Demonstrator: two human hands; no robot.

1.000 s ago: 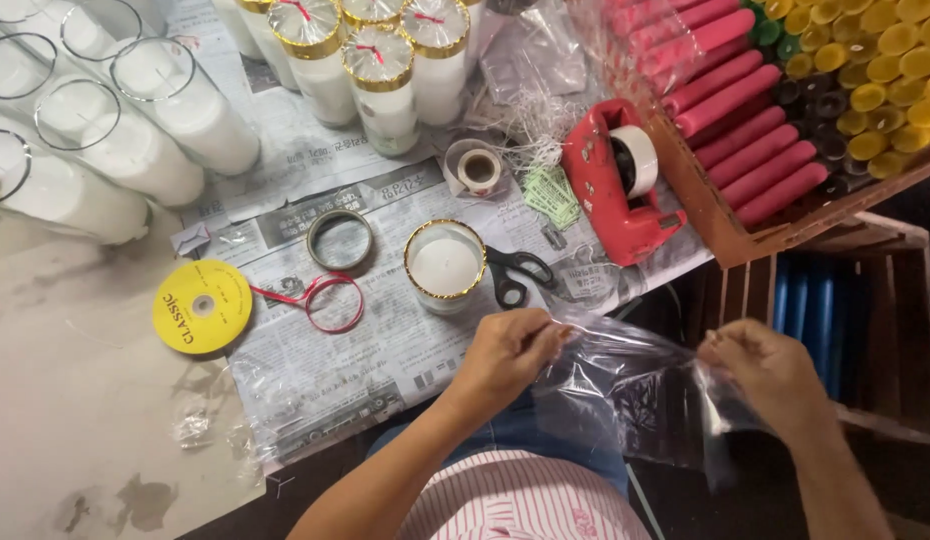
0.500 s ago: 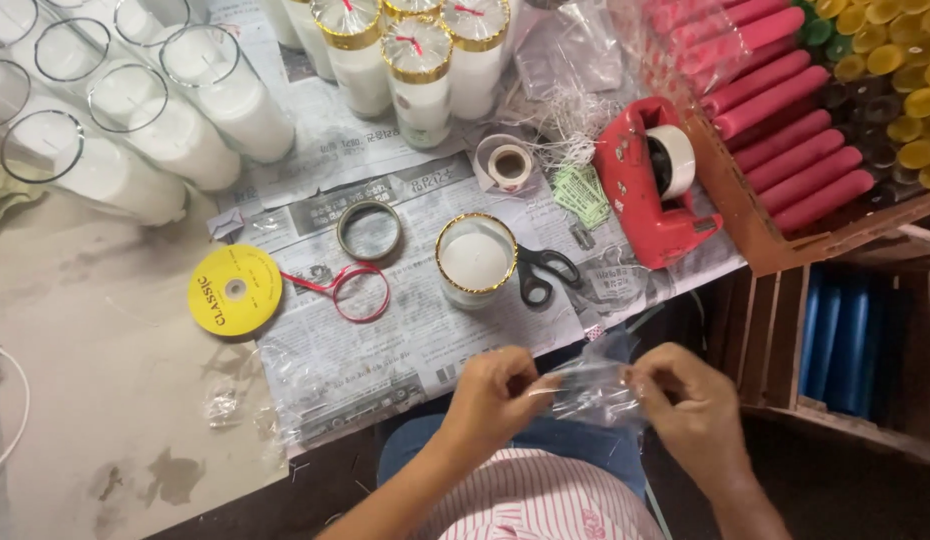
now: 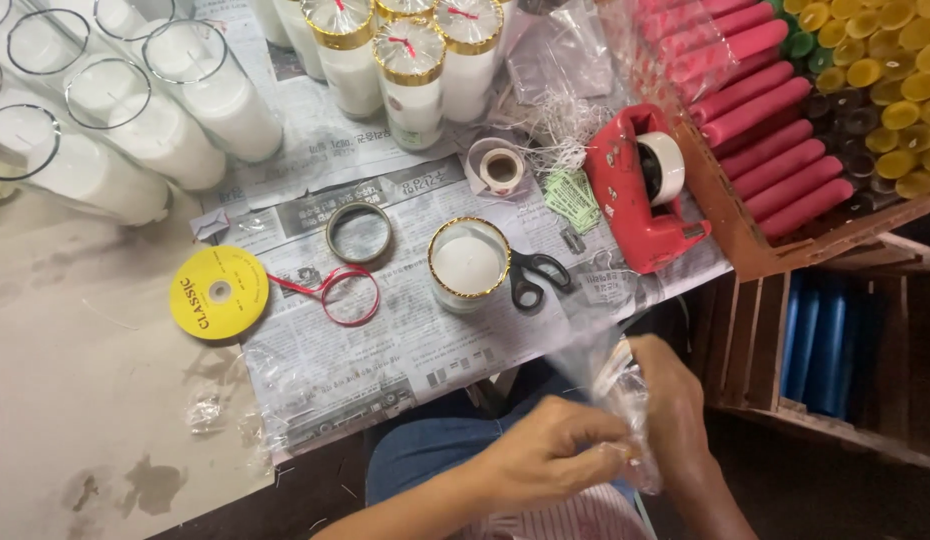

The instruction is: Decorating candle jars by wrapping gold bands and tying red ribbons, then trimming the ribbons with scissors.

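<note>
Your left hand and right hand are meeting at about 5 o'clock in the view, below the table edge, and both are pinching a crumpled clear plastic bag between them, fingers pressed together on the film. At 12 o'clock from the bag, a gold-rimmed glass candle is standing on the newspaper, with black scissors just beside it at 3 o'clock. A red tape dispenser is sitting at 1 o'clock.
</note>
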